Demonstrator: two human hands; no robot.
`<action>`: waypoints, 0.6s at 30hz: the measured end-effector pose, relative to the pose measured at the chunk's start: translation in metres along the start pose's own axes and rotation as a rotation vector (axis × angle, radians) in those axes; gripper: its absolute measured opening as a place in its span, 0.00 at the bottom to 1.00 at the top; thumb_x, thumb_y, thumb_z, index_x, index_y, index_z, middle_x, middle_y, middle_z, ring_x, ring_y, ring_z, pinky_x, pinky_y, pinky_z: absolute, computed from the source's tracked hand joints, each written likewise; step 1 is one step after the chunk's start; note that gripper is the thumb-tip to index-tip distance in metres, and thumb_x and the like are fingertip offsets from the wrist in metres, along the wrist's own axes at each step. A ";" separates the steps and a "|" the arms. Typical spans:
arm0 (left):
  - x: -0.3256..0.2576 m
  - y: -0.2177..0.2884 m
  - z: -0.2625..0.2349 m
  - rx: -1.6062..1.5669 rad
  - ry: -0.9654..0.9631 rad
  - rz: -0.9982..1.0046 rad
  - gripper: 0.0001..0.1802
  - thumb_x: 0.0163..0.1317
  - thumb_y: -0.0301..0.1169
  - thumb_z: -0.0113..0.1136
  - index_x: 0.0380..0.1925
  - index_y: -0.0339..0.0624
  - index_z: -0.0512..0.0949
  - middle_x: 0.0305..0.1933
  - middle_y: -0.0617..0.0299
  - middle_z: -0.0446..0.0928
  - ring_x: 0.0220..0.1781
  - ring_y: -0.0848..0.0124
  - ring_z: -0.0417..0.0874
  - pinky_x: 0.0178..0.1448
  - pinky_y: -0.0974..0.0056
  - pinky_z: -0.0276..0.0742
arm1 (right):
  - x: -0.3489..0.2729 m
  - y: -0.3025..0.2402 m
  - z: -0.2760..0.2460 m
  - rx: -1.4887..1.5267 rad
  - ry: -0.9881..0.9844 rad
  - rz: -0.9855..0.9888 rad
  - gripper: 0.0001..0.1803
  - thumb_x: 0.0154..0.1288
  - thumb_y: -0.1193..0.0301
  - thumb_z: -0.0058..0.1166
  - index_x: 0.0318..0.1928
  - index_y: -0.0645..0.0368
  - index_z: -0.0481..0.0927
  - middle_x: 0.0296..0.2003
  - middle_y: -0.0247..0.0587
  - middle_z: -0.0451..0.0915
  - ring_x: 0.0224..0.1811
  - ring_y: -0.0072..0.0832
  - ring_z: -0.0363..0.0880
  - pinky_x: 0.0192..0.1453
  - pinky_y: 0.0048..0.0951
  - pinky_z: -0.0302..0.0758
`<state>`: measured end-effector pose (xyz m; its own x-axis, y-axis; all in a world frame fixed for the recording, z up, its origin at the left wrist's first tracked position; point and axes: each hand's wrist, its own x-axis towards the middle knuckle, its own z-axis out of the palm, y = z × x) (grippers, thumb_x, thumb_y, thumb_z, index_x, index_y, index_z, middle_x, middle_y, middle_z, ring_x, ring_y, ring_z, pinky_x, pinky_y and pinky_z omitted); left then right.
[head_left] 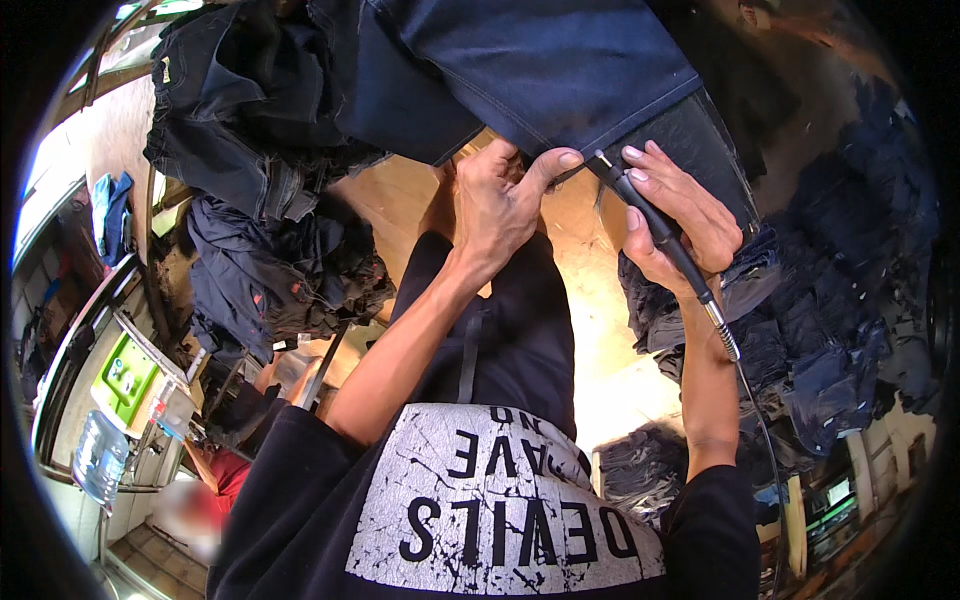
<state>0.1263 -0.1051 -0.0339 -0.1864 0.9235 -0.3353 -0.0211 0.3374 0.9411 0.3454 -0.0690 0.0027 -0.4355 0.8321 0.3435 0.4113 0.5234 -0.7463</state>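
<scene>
A dark blue stitched garment [560, 70] is spread out in front of me, its lower corner hanging toward me. My left hand [497, 200] is closed on that edge, fingers curled and thumb pointing right along it. In my right hand [685, 215] is a black pen-shaped corded tool [655, 215], held between thumb and fingers. Its metal tip points up and left, close to my left thumb and the garment's edge. Whether the tip touches the cloth I cannot tell. A thin cord runs from the tool's back end down beside my right forearm.
Dark garments [240, 110] are heaped at the far left, with another pile [290, 270] below. More dark cloth [820, 280] is stacked on the right. A green tray [125, 380] and a clear water bottle [100, 455] are at the left. Another person's red sleeve [230, 480] shows lower left.
</scene>
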 end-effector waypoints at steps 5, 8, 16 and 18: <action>-0.001 -0.006 0.007 -0.110 0.036 0.048 0.12 0.67 0.30 0.79 0.42 0.31 0.88 0.28 0.66 0.87 0.28 0.85 0.78 0.31 0.73 0.72 | 0.002 0.001 0.002 0.017 0.031 -0.027 0.16 0.55 0.79 0.69 0.47 0.65 0.91 0.45 0.52 0.93 0.56 0.48 0.93 0.67 0.53 0.87; 0.001 -0.008 0.005 -0.077 0.036 0.077 0.12 0.67 0.29 0.79 0.40 0.30 0.88 0.27 0.67 0.86 0.27 0.85 0.78 0.31 0.73 0.72 | 0.002 0.001 0.005 0.019 0.029 -0.038 0.16 0.55 0.79 0.70 0.46 0.65 0.91 0.45 0.52 0.93 0.56 0.47 0.93 0.67 0.52 0.87; 0.000 -0.013 -0.001 0.006 -0.008 0.062 0.13 0.68 0.31 0.79 0.42 0.32 0.87 0.32 0.65 0.87 0.30 0.82 0.81 0.34 0.72 0.76 | 0.000 0.003 0.005 -0.007 0.030 -0.032 0.17 0.56 0.78 0.69 0.47 0.65 0.91 0.45 0.52 0.93 0.55 0.47 0.93 0.66 0.51 0.88; -0.002 -0.012 -0.003 0.012 -0.070 0.020 0.14 0.71 0.33 0.76 0.48 0.34 0.86 0.42 0.63 0.89 0.39 0.78 0.87 0.43 0.71 0.85 | 0.001 0.002 0.005 -0.016 0.036 -0.032 0.17 0.56 0.78 0.69 0.48 0.65 0.91 0.45 0.52 0.93 0.55 0.47 0.93 0.66 0.51 0.88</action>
<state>0.1234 -0.1113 -0.0448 -0.1173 0.9404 -0.3192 -0.0065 0.3207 0.9471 0.3417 -0.0678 -0.0012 -0.4195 0.8208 0.3876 0.4104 0.5524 -0.7256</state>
